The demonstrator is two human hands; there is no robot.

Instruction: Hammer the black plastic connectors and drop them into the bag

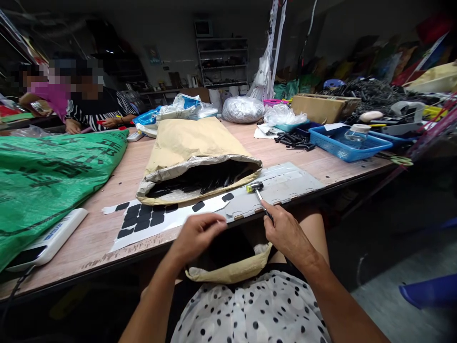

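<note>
My right hand (pixel 285 231) is closed round the handle of a small hammer (pixel 255 187), whose yellow and dark head is over the grey board (pixel 282 183) at the table edge. My left hand (pixel 200 233) is near the edge, fingers bent and pressed together; whatever they hold, if anything, is too small to name. Below both hands an open paper bag (pixel 232 271) lies on my lap, dark inside. A large paper sack (pixel 200 138) of black pieces lies open towards me on the table. In front of it is a white sheet with black rounded stickers (pixel 143 219).
A green woven sack (pixel 60 176) and a white device (pixel 53 240) are at the left. Blue basket (pixel 350 147), black parts (pixel 293 140) and a cardboard box (pixel 317 107) stand at the right. Two people sit across the table at the far left.
</note>
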